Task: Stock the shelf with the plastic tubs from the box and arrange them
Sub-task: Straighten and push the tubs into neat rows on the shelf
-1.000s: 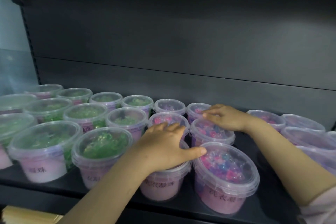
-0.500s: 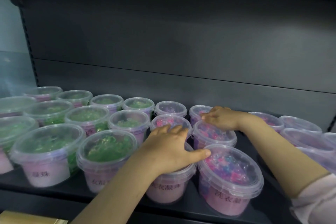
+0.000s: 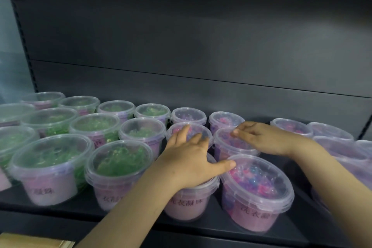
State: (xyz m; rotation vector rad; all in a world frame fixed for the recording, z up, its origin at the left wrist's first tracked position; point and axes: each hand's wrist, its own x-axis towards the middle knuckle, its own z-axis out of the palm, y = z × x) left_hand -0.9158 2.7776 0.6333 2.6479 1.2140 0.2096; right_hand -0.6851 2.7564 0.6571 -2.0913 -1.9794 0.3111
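A: What is hidden or cut off?

B: The lid of the front tub (image 3: 189,203) is almost wholly covered by the left hand (image 3: 189,159), which lies flat on it with fingers spread wide and the thumb reaching to the rim of the tub with pink and blue beads (image 3: 259,191) just beside it. The printed label characters on the front tubs are too blurred to be read. The tubs to the right of that front tub are smeared and cut by the frame edge, and a tan box corner (image 3: 34,241) is clipped at the bottom left.

A: And the right hand?

B: The right hand (image 3: 263,137) is laid palm down on the lid of the tub behind (image 3: 231,145), fingers loosely extended; nothing is gripped by it.

A: How many tubs are counted?

B: Left of the front tub, about eleven tubs of green beads (image 3: 118,159) can be made out in three rows on the dark shelf (image 3: 84,205). Six pink and purple tubs are seen around the hands. Farther right, at least four pale purple tubs (image 3: 330,129) are seen, but an exact count cannot be given.
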